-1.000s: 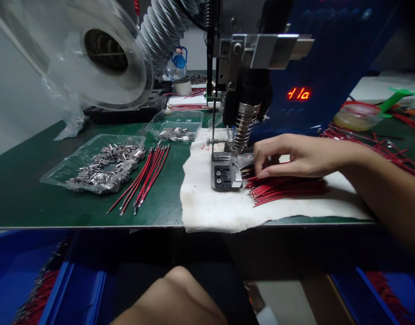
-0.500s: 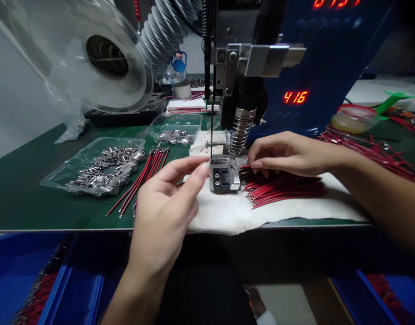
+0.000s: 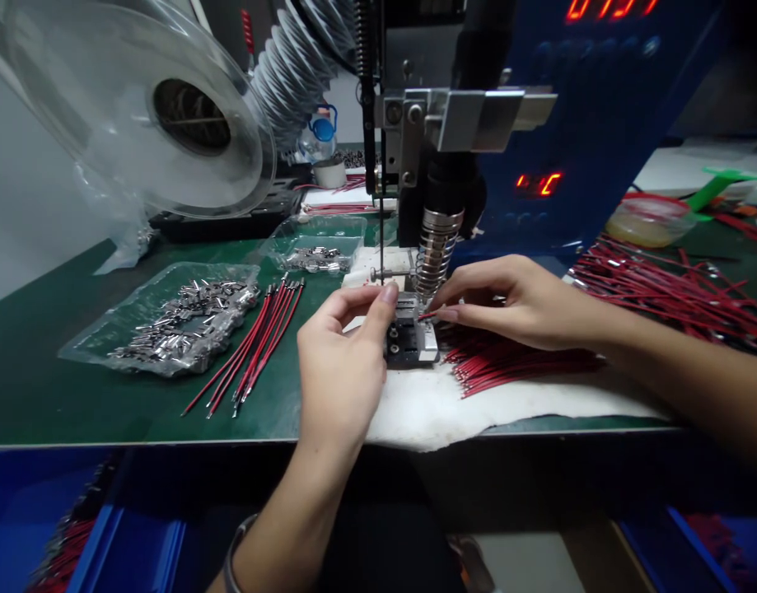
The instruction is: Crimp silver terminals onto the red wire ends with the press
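My left hand [image 3: 344,354] is closed in a pinch at the left side of the small metal fixture [image 3: 408,338] under the machine head. What its thumb and forefinger hold is hidden. My right hand [image 3: 520,301] pinches a red wire [image 3: 426,315], whose tip points left into the fixture. Right above the fixture stands the spring-wrapped soldering head [image 3: 441,239], with a thin vertical rod [image 3: 381,239] to its left. Beneath my right hand, a bundle of red wires [image 3: 502,366] lies on a white cloth [image 3: 415,420].
Left of my hands lie red wires with metal ends [image 3: 254,350]. Clear trays [image 3: 81,342] of small metal connectors [image 3: 186,321] stand behind them. The blue machine housing [image 3: 539,222] rises at the back. More red wires [image 3: 675,288] are heaped at right.
My left hand has moved right and closer to the fixture. My right hand has come left, bringing the red wire to the fixture. The lower display reading has changed.
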Demonstrator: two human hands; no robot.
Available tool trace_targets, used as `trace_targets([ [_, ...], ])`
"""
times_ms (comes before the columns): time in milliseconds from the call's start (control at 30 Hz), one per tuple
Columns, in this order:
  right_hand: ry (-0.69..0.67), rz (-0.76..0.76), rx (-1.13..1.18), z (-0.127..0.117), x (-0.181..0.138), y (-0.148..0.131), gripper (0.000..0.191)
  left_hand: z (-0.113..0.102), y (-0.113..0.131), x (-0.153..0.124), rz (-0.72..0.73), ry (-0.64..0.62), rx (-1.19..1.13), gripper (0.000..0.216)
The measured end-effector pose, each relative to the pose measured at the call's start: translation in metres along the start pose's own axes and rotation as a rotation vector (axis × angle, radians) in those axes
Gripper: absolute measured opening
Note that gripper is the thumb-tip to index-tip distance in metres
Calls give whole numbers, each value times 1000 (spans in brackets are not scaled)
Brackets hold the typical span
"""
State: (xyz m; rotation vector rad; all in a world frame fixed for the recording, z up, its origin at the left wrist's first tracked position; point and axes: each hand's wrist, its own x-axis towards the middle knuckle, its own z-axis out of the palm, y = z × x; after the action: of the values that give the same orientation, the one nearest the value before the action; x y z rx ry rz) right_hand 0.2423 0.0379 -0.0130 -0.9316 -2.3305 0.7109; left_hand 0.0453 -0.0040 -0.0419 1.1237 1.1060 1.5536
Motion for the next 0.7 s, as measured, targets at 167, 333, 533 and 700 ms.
trace_targets([
  [167, 26, -92, -101, 0, -1, 0, 23, -7, 1, 2, -37, -44, 25, 29],
  [333, -115, -39, -117, -10, 6, 1, 24, -6, -1, 1, -71, -51, 6, 27],
  [533, -441, 36, -85, -31, 27, -2, 28, -6, -3, 0, -89, -56, 0, 26],
  [700, -490, 51, -56, -34, 33, -3, 30, -8, -2, -3, -36, -19, 71, 27],
])
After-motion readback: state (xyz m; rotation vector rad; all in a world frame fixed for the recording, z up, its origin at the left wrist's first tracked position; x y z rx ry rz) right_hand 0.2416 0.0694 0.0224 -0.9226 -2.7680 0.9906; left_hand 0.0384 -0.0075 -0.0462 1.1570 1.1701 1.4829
